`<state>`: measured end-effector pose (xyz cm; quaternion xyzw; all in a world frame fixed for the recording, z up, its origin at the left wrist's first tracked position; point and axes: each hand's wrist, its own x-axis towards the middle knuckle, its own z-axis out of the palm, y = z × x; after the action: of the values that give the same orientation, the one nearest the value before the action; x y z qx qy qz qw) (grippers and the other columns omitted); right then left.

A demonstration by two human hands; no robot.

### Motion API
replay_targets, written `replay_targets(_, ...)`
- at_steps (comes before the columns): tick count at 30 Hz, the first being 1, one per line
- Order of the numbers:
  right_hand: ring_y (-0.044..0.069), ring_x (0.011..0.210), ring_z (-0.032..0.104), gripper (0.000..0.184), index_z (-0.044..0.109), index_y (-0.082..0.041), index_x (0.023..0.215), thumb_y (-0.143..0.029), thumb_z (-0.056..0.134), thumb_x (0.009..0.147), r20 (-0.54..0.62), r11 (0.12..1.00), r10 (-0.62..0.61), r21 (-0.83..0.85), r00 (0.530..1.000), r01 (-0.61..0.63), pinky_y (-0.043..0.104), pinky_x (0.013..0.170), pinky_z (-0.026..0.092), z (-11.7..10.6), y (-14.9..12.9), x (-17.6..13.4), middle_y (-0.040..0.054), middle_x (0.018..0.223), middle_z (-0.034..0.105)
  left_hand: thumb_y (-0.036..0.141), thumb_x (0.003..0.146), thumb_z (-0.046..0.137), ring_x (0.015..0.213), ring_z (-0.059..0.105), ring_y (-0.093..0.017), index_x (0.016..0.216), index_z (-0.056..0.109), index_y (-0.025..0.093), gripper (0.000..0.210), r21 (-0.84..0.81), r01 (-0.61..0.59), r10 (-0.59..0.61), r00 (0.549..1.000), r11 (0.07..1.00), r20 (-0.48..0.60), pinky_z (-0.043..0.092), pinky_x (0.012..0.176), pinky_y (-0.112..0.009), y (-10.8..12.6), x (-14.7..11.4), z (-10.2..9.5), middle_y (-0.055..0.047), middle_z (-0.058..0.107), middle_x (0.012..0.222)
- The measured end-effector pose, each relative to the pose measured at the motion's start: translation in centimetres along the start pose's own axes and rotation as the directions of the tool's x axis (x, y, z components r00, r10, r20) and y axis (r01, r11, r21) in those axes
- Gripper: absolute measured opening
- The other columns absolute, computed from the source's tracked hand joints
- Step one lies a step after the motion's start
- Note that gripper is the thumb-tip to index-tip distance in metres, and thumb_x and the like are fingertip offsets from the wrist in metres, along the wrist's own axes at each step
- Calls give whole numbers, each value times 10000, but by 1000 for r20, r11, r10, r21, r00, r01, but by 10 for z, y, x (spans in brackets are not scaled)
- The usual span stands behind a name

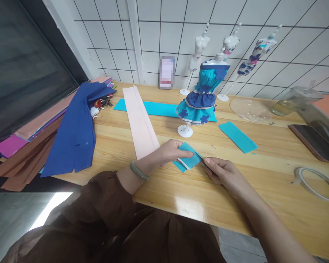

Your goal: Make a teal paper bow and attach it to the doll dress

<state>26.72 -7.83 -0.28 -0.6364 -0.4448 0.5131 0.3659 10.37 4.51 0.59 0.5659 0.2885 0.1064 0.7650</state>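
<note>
Between thumb and fingers, my left hand (pixel 174 152) grips a small folded piece of turquoise crepe paper (pixel 190 160) with a white strip along one edge. My right hand (pixel 218 170) is closed round a pair of scissors (pixel 199 157), whose handles are mostly hidden by the fingers. The dark blades meet the paper's right side. Just behind my hands stands a small white mannequin in a turquoise and dark blue ruffled paper dress (pixel 201 95). A flat turquoise paper piece (pixel 238 137) lies to the right.
A pale pink paper strip (pixel 139 120) crosses a long turquoise strip (pixel 161 108). Dark blue paper (pixel 74 131) tops a pile at left. Several bare or patterned mannequins (pixel 199 47) line the wall. On the right are a tape roll (pixel 298 175), a dark phone (pixel 315 140) and a clear plate (pixel 249 109).
</note>
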Motion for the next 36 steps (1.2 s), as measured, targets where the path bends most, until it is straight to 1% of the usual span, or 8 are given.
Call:
replay_targets(5,74,459,196,402,402,-191,611,-525,440,831,-2,1000,-15,-10,1000,15,254,440,117,1,-2,1,-63,515,271,298,665,684,590,586,-124,714,629,119,193,7,-33,33,998,999,52,482,552,-250,-4,1,-3,-30,627,678)
replay_targets(13,78,462,202,404,410,-192,605,-530,447,824,-16,999,-33,-20,999,33,256,438,125,3,2,3,-59,517,276,329,713,635,645,609,-144,769,628,120,217,52,-71,65,991,996,114,500,584,-268,-8,2,-5,-53,643,744)
replay_targets(18,78,458,190,431,395,-192,581,-548,438,820,-25,998,-20,-59,999,19,255,443,119,4,-2,3,-63,501,251,323,721,626,640,608,-141,766,630,117,211,71,-72,62,990,995,126,504,594,-276,-7,2,-5,-51,637,732)
replay_targets(22,74,458,196,421,412,-188,600,-549,449,814,-32,999,-28,-42,999,26,249,440,118,3,0,4,-60,519,272,328,716,629,633,603,-138,761,629,120,214,70,-69,60,989,995,132,506,590,-279,-6,1,-5,-45,635,727)
replay_targets(28,73,456,201,430,393,-186,566,-524,453,825,-43,998,-45,-37,998,44,254,441,130,4,3,4,-62,501,267,334,693,649,641,613,-144,759,631,114,231,85,-53,43,992,995,116,502,596,-273,-4,1,-4,-53,645,735)
replay_targets(31,75,457,208,424,407,-186,566,-518,459,825,-52,997,-55,-48,997,52,256,441,134,4,2,4,-60,500,274,347,676,665,637,611,-143,757,631,116,246,82,-42,32,993,996,116,501,591,-270,-4,0,-4,-49,647,732)
replay_targets(36,78,462,210,413,435,-185,569,-514,474,815,-68,996,-62,-66,996,58,258,443,132,4,-1,3,-57,504,271,328,689,653,623,604,-131,753,635,120,218,88,-49,39,992,995,120,502,591,-264,-5,1,-4,-38,641,718)
